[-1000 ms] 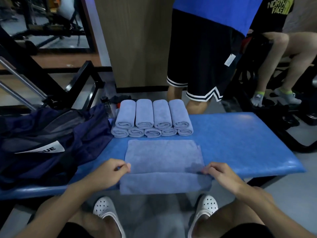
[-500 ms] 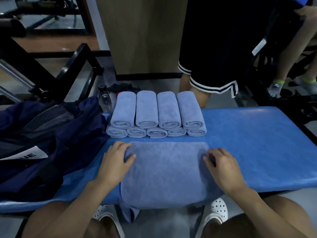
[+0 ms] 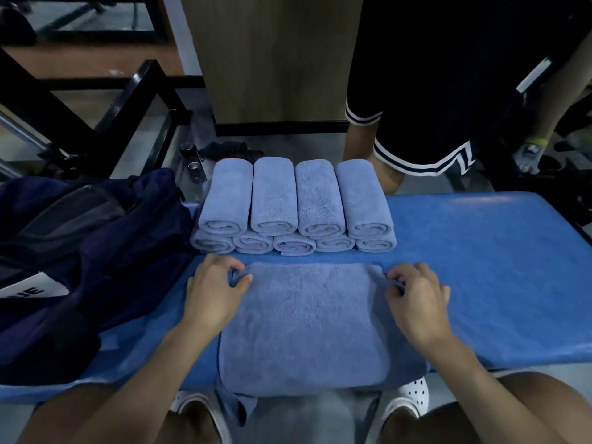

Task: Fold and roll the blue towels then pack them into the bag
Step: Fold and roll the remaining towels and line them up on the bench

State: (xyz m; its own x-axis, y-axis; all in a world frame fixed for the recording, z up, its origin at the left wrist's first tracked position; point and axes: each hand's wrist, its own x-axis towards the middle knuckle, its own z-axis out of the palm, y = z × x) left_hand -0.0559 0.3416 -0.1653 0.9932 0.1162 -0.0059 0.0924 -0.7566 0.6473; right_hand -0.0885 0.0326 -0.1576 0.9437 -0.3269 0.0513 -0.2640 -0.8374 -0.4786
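Note:
A folded blue towel [image 3: 307, 322] lies flat on the blue padded bench [image 3: 487, 267], its near edge hanging over the front. My left hand [image 3: 214, 293] pinches the towel's far left corner. My right hand [image 3: 416, 299] pinches the far right corner. Behind the towel stands a stack of several rolled blue towels [image 3: 294, 206] in two layers. The dark navy bag [image 3: 80, 251] lies open on the bench's left end.
A person in black shorts [image 3: 432, 91] stands just beyond the bench at the right. A wooden panel [image 3: 272, 59] rises behind the rolls. Black metal gym frames [image 3: 96, 100] fill the back left. A small dark bottle [image 3: 192, 165] stands beside the bag.
Both hands carried the towel's near edge forward over the rest, folding it, then slid to the far corners and pinched them. The camera tilted down and closer.

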